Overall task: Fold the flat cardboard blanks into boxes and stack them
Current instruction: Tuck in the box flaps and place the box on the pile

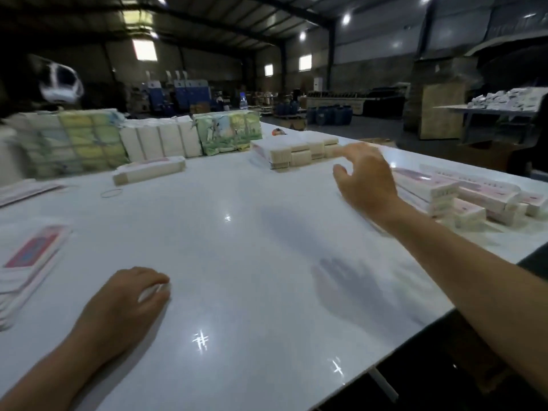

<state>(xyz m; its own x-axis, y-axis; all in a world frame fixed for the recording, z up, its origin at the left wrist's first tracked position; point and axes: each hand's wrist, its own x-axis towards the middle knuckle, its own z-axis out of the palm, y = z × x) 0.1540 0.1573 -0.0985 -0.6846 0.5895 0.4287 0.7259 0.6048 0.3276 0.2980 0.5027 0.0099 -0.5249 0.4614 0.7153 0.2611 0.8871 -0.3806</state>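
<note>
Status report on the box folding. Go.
Right hand open, raised over table toward stack of blanks. Left hand curled on table, contents unclear. Nothing in the way.

The left hand (127, 295) lies low and near, palm down, its fingers curled under; whether it holds anything cannot be told. The right hand (366, 176) is raised on an outstretched bare forearm, fingers loosely spread, thumb apart, gripping nothing.

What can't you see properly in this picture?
Head view:
- Print on the flat blanks: motion blur.
- Left hand fingertips: curled under, so any hold is unclear.
- Folded boxes: partly behind the right hand, cut by the right edge.
- Far shelves: dark, too small.
</note>
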